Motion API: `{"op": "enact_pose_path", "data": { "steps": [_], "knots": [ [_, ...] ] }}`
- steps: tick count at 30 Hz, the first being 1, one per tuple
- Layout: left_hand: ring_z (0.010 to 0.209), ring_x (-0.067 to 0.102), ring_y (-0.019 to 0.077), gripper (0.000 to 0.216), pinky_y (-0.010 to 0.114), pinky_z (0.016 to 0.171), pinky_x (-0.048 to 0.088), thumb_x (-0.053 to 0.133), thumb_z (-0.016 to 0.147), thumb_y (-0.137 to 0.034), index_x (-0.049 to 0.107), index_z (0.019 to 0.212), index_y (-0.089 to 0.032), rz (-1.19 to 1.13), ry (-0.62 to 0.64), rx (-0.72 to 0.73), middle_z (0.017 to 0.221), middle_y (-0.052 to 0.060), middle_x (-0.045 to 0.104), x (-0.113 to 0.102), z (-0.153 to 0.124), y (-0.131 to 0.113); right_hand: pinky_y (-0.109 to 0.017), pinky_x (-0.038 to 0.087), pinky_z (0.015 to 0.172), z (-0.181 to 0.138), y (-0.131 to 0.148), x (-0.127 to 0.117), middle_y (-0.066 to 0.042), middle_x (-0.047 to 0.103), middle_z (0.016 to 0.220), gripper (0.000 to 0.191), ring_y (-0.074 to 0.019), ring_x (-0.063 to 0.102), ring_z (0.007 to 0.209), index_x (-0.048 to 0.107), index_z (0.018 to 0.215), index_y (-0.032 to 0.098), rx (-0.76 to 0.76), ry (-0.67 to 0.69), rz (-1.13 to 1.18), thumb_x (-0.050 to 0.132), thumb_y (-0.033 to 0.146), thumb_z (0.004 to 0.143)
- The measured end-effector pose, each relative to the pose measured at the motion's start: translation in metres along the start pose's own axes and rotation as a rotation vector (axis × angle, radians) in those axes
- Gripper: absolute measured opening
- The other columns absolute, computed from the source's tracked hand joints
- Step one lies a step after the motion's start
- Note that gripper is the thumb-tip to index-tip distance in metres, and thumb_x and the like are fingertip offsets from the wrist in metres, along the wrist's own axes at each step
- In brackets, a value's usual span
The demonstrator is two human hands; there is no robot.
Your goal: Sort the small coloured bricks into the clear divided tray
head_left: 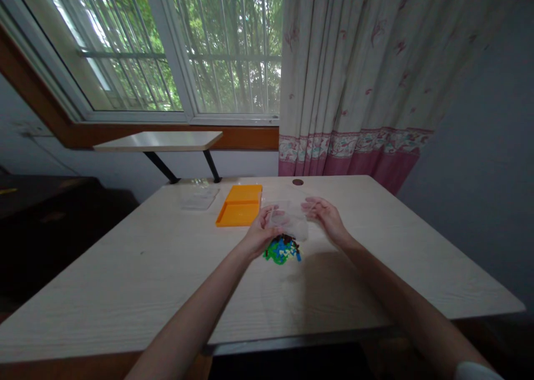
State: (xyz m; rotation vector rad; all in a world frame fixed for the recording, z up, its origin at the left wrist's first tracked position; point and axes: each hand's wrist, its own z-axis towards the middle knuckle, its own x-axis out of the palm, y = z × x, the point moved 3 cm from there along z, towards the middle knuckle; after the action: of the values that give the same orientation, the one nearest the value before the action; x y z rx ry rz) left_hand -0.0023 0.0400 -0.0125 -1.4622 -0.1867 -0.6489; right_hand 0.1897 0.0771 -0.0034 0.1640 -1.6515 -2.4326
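My left hand is closed on a see-through plastic container, thumb in front and fingers behind. It is held just above the table, tilted; whether it is a stiff box or a bag I cannot tell for sure. At its right side my right hand has its fingers bent around what looks like a clear edge or flap of the same container. Right below lies a pile of small plastic pieces in green, blue, brown and pale yellow, on the table, its far side partly covered by the container.
Behind my left hand lies an open orange tray in two halves. Left of it are a flat clear plastic case and small clear bits. A raised shelf stands at the table's back left, below the window.
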Motion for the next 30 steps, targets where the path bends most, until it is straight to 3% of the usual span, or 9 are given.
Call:
{"op": "enact_pose_path", "data": {
  "steps": [3, 7, 10, 12, 15, 18, 20, 24, 30],
  "knots": [
    [0.104, 0.054, 0.0236, 0.067, 0.035, 0.083, 0.045, 0.079, 0.046, -0.017, 0.044, 0.104, -0.023, 0.031, -0.095, 0.051, 0.117, 0.007, 0.05, -0.002, 0.002, -0.004, -0.035, 0.048, 0.081, 0.0, -0.01, 0.002, -0.015, 0.052, 0.119, 0.077, -0.0215, 0.056, 0.101, 0.042, 0.118, 0.022, -0.028, 0.109, -0.081, 0.066, 0.062, 0.057],
    [0.104, 0.054, 0.0224, 0.068, 0.035, 0.084, 0.044, 0.079, 0.046, -0.017, 0.043, 0.103, -0.022, 0.069, -0.107, 0.072, 0.119, 0.008, 0.048, -0.001, 0.003, -0.002, -0.037, 0.046, 0.085, -0.003, -0.02, 0.008, -0.015, 0.05, 0.117, 0.099, -0.0216, 0.054, 0.103, 0.027, 0.13, 0.024, -0.052, 0.144, -0.117, 0.076, 0.052, 0.048],
    [0.102, 0.054, 0.0221, 0.067, 0.036, 0.084, 0.044, 0.077, 0.05, -0.018, 0.042, 0.106, -0.023, 0.14, -0.072, 0.074, 0.123, 0.009, 0.046, 0.0, 0.003, 0.001, -0.037, 0.044, 0.086, -0.005, -0.018, 0.009, -0.012, 0.053, 0.111, 0.095, -0.0218, 0.052, 0.105, 0.026, 0.13, 0.024, -0.102, 0.118, -0.128, 0.077, 0.044, 0.053],
    [0.102, 0.053, 0.0226, 0.07, 0.037, 0.084, 0.044, 0.075, 0.052, -0.019, 0.04, 0.113, -0.023, 0.305, -0.051, 0.113, 0.124, 0.011, 0.046, -0.002, 0.003, -0.003, -0.038, 0.043, 0.087, -0.003, -0.014, 0.005, -0.012, 0.054, 0.111, 0.09, -0.022, 0.052, 0.106, 0.027, 0.13, 0.024, -0.117, 0.107, -0.147, 0.076, 0.04, 0.056],
    [0.104, 0.05, 0.0225, 0.07, 0.039, 0.089, 0.039, 0.071, 0.057, -0.02, 0.04, 0.12, -0.022, 0.77, -0.049, 0.237, 0.12, 0.011, 0.049, -0.014, 0.0, -0.023, -0.04, 0.042, 0.089, 0.003, -0.01, -0.009, -0.013, 0.054, 0.113, 0.087, -0.0223, 0.053, 0.107, 0.027, 0.13, 0.024, -0.101, 0.075, -0.199, 0.074, 0.038, 0.059],
    [0.105, 0.049, 0.0238, 0.046, 0.04, 0.093, 0.035, 0.065, 0.064, -0.024, 0.054, 0.108, -0.02, 1.208, -0.061, 0.304, 0.112, 0.009, 0.054, -0.036, -0.002, -0.045, -0.044, 0.041, 0.089, 0.01, -0.015, -0.033, -0.013, 0.057, 0.111, 0.084, -0.0231, 0.053, 0.107, 0.028, 0.129, 0.024, -0.08, -0.01, -0.267, 0.073, 0.036, 0.059],
    [0.099, 0.052, 0.0253, 0.034, 0.039, 0.09, 0.037, 0.063, 0.065, -0.027, 0.061, 0.098, -0.019, 1.365, -0.074, 0.275, 0.104, 0.009, 0.058, -0.054, -0.002, -0.053, -0.048, 0.039, 0.09, 0.013, -0.024, -0.05, -0.013, 0.059, 0.11, 0.081, -0.0229, 0.053, 0.106, 0.028, 0.129, 0.024, -0.046, -0.036, -0.31, 0.072, 0.036, 0.061],
    [0.093, 0.056, 0.0259, 0.034, 0.036, 0.085, 0.041, 0.062, 0.064, -0.029, 0.064, 0.096, -0.019, 1.352, -0.047, 0.19, 0.099, 0.008, 0.063, -0.075, 0.002, -0.052, -0.049, 0.039, 0.09, 0.013, -0.044, -0.068, -0.014, 0.058, 0.111, 0.081, -0.0226, 0.053, 0.107, 0.027, 0.129, 0.023, 0.049, 0.014, -0.394, 0.072, 0.033, 0.063],
    [0.093, 0.057, 0.0251, 0.03, 0.035, 0.086, 0.041, 0.057, 0.069, -0.03, 0.065, 0.096, -0.021, 1.409, 0.025, 0.17, 0.098, 0.008, 0.065, -0.074, 0.007, -0.038, -0.045, 0.034, 0.096, 0.013, -0.051, -0.059, -0.017, 0.056, 0.115, 0.087, -0.0215, 0.048, 0.114, 0.022, 0.133, 0.019, 0.043, 0.185, -0.452, 0.073, 0.033, 0.063]
  ]
}}
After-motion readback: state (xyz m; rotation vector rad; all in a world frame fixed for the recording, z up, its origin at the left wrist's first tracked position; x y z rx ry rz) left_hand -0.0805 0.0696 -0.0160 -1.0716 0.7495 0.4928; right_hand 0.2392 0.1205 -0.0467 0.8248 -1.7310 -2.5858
